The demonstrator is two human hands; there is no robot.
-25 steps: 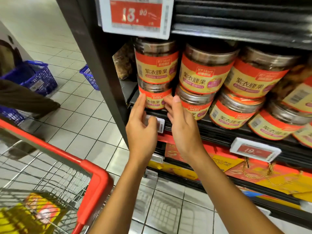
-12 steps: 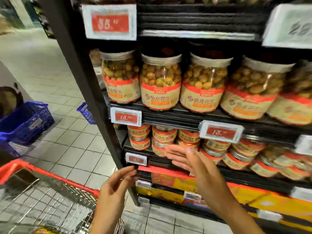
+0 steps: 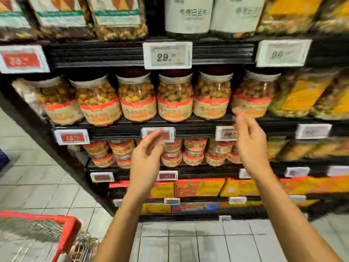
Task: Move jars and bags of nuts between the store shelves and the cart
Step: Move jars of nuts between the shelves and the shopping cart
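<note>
Both hands raised before the shelving, holding nothing. Left hand (image 3: 146, 157) sits in front of the lower shelf of short jars (image 3: 194, 151), fingers loosely spread and blurred, tips overlapping a red price tag (image 3: 158, 134) on the shelf edge; contact cannot be told. Right hand (image 3: 249, 146) is higher, fingers relaxed and slightly bent, tips just under the rightmost tall jar (image 3: 252, 97), apparently not touching it.

Tall jars (image 3: 174, 99) stand upright in a row on the middle shelf (image 3: 188, 125), side by side, clear walls showing yellow-brown nuts, red-and-cream labels, pale lids. Below, the short jars are stacked two high, same label colours. Top shelf: bags of nuts (image 3: 119, 16), standing, partly cut off by the frame. Yellow-orange bags (image 3: 302, 95) fill the middle shelf to the right of the jars. Flat yellow and red boxes (image 3: 198, 188) on the lowest levels.

Cart (image 3: 69, 229) at lower left, red rim, wire basket, well apart from both hands. Tiled floor (image 3: 47, 186) open between cart and the shelf's dark end post (image 3: 56, 148). Heavy motion blur throughout.
</note>
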